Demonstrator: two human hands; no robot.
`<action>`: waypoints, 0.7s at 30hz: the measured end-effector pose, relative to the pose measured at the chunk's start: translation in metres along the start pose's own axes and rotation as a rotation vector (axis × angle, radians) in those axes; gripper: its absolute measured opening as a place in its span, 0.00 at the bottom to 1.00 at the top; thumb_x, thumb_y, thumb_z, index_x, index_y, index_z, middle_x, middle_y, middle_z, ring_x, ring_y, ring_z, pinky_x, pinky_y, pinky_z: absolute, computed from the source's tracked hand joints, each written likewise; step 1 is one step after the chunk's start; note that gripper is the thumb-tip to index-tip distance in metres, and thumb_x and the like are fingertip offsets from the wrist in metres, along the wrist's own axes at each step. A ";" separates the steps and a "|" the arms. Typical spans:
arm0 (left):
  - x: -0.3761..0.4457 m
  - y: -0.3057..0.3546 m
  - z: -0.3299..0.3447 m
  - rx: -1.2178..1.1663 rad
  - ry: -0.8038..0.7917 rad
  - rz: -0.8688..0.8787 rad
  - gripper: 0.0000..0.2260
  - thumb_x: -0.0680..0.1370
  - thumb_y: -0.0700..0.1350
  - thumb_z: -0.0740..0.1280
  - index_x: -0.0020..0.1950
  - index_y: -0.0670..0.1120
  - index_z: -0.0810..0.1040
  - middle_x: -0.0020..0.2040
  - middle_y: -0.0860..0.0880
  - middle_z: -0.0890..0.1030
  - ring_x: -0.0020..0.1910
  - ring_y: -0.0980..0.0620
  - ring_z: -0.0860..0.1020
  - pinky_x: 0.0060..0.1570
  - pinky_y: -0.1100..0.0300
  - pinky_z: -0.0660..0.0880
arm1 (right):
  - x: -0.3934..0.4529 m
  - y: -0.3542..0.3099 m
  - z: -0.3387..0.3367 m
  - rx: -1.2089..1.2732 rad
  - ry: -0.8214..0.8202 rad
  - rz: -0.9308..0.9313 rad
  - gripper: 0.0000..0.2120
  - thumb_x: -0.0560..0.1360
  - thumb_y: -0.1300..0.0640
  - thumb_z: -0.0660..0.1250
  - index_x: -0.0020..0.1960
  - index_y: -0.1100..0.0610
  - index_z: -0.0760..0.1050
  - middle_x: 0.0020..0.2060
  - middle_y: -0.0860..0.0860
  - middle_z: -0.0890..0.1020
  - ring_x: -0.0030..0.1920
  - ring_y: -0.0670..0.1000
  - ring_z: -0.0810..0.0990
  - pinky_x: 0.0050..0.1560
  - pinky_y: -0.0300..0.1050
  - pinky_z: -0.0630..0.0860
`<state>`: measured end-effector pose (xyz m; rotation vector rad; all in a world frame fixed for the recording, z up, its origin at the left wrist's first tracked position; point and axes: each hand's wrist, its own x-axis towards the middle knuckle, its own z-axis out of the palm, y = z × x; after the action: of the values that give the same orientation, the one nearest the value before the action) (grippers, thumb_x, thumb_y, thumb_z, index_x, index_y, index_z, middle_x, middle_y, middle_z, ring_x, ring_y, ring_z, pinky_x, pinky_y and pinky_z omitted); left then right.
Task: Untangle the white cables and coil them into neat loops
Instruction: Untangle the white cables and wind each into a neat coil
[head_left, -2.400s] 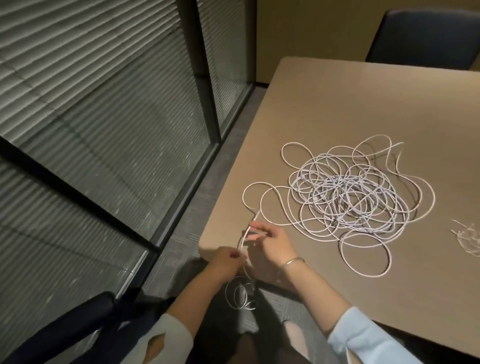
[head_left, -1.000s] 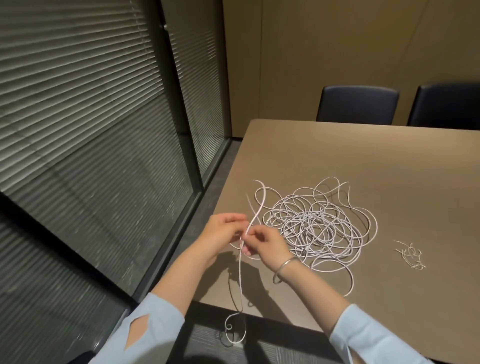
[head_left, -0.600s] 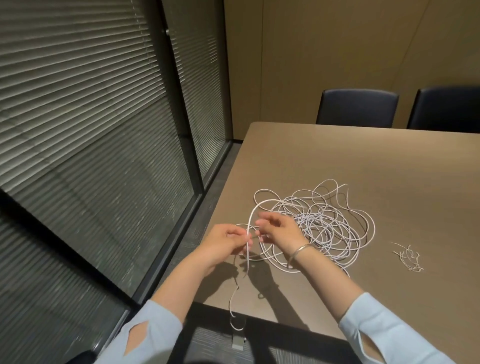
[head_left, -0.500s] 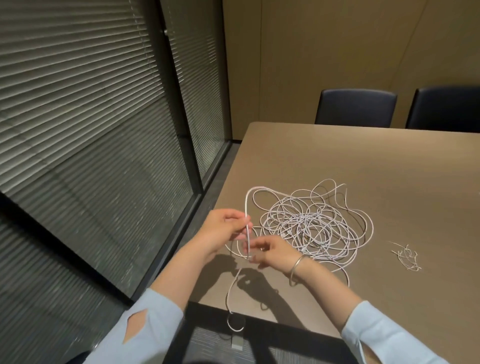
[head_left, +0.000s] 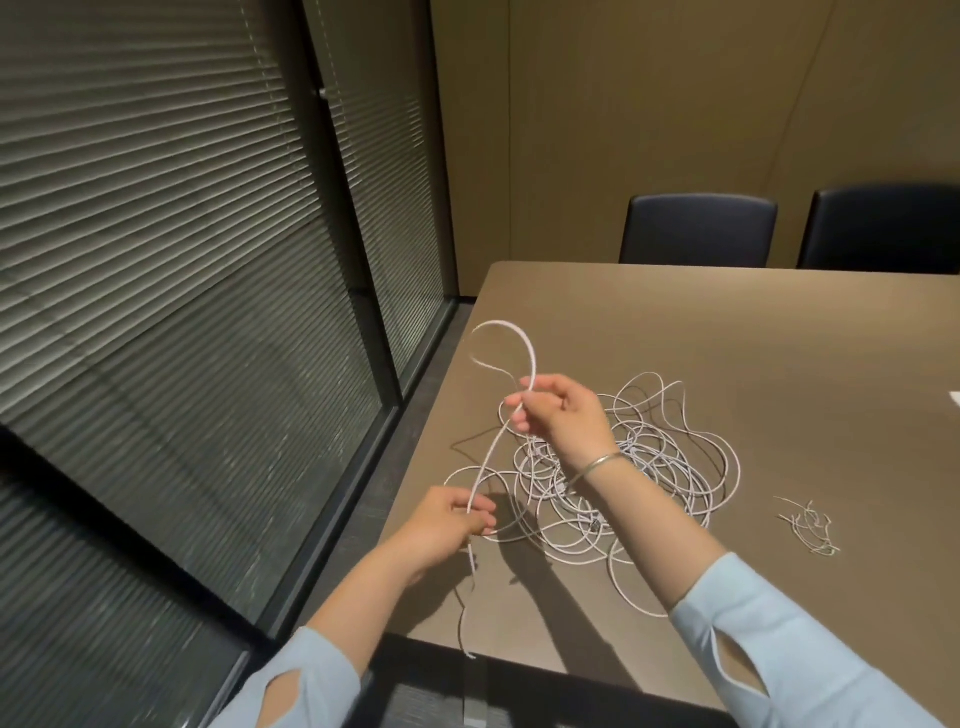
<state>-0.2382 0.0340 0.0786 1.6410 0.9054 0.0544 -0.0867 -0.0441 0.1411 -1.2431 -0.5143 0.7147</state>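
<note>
Office meeting room — long table (head_left: 727, 332), 2 chairs (head_left: 696, 228).

White cables (head_left: 623, 483): tangled heap on table near corner; one strand lifted, arching in loop, end dangling off edge.

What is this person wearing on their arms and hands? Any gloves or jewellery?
No gloves: both hands are bare. The left hand and right hand come out of pale blue long sleeves, each with a teardrop-shaped cut-out near the cuff. A thin silver bangle circles the right wrist.

Right hand (head_left: 563, 415) raised, left hand (head_left: 447, 525) low, both fingers pinched.
</note>
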 end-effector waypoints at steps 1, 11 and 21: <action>0.000 -0.001 -0.001 -0.034 0.024 0.002 0.06 0.79 0.37 0.66 0.53 0.43 0.81 0.48 0.44 0.85 0.50 0.49 0.83 0.57 0.52 0.78 | 0.003 -0.004 -0.002 0.026 0.040 -0.017 0.10 0.78 0.74 0.59 0.57 0.70 0.71 0.39 0.58 0.80 0.30 0.47 0.76 0.33 0.35 0.78; 0.012 0.067 -0.023 -0.368 0.097 0.133 0.06 0.80 0.38 0.65 0.52 0.35 0.78 0.39 0.42 0.84 0.37 0.49 0.84 0.42 0.57 0.82 | -0.017 0.052 -0.015 -0.356 -0.243 0.476 0.14 0.76 0.64 0.68 0.61 0.65 0.73 0.44 0.57 0.79 0.38 0.52 0.79 0.37 0.44 0.76; 0.021 0.073 -0.017 -0.402 0.097 0.113 0.11 0.79 0.46 0.67 0.52 0.39 0.81 0.47 0.43 0.84 0.50 0.48 0.83 0.55 0.53 0.79 | -0.009 0.042 0.000 -0.232 -0.211 0.170 0.08 0.78 0.72 0.61 0.56 0.73 0.73 0.35 0.56 0.81 0.28 0.44 0.81 0.35 0.35 0.80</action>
<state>-0.1945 0.0602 0.1371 1.3198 0.8121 0.3734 -0.1016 -0.0439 0.1009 -1.4481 -0.6852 0.9571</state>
